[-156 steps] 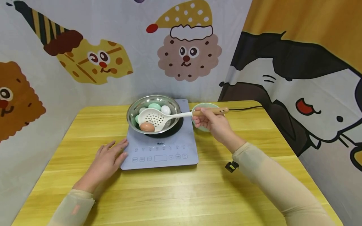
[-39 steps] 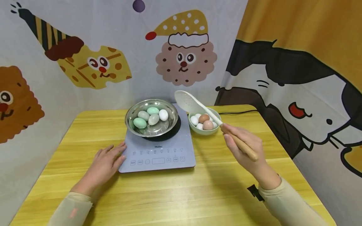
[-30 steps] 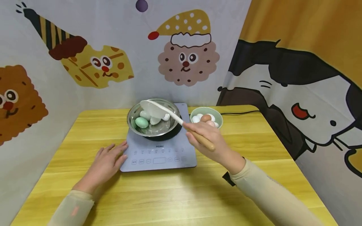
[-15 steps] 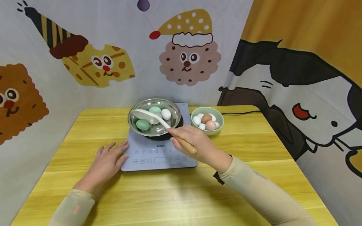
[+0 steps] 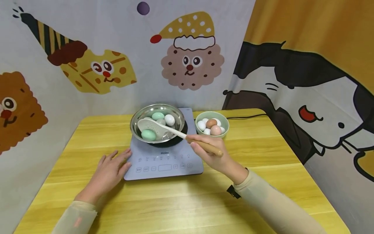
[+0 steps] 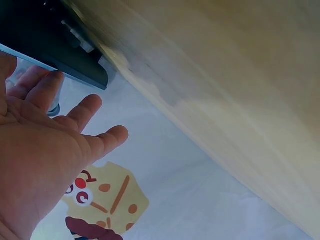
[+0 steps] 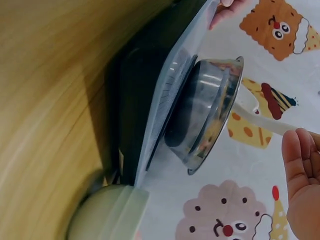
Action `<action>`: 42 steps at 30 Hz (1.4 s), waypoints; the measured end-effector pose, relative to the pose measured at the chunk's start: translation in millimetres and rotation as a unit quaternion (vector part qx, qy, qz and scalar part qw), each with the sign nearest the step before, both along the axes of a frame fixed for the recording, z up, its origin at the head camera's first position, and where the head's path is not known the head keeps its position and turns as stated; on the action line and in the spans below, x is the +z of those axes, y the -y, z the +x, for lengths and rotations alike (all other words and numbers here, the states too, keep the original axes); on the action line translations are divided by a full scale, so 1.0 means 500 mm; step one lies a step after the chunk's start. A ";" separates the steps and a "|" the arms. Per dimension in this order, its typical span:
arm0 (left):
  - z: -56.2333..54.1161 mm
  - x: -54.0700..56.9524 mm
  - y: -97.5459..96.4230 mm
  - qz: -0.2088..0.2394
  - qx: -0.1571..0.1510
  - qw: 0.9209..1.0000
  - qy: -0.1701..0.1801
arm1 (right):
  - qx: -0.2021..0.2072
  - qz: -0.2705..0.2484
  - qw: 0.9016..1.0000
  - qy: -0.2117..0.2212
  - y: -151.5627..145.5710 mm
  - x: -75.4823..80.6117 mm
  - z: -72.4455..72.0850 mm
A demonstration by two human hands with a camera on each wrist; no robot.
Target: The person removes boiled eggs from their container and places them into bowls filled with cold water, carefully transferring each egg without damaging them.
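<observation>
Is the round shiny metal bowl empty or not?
Not empty: the round shiny metal bowl holds two green eggs, a white egg, a greyish egg.

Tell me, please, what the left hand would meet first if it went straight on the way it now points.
The induction cooker: the left hand points toward its left edge, fingertips at or against it, though exact contact is hard to judge. Beyond that edge, the metal bowl would likely come next.

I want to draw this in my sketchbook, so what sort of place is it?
Probably a little cooking corner on a table, maybe not a real kitchen. A metal bowl of eggs sits on a flat cooktop, and cartoon-printed cloth hangs behind.
</observation>
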State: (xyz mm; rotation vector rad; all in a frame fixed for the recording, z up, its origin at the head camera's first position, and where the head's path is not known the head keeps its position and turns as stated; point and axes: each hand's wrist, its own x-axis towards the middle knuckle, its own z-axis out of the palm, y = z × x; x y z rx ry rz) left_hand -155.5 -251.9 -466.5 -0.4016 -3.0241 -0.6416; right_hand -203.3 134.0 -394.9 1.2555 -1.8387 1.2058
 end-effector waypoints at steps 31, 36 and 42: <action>0.003 -0.004 -0.002 0.012 0.003 1.000 -0.006 | -0.009 -0.293 0.752 0.590 -0.023 0.021 -0.031; 0.001 -0.004 -0.003 0.010 0.002 1.000 -0.010 | 0.001 -0.304 0.754 0.583 -0.088 0.047 -0.026; 0.001 -0.004 0.002 0.010 -0.001 1.000 -0.017 | -0.029 -0.326 0.762 0.559 -0.198 0.068 -0.006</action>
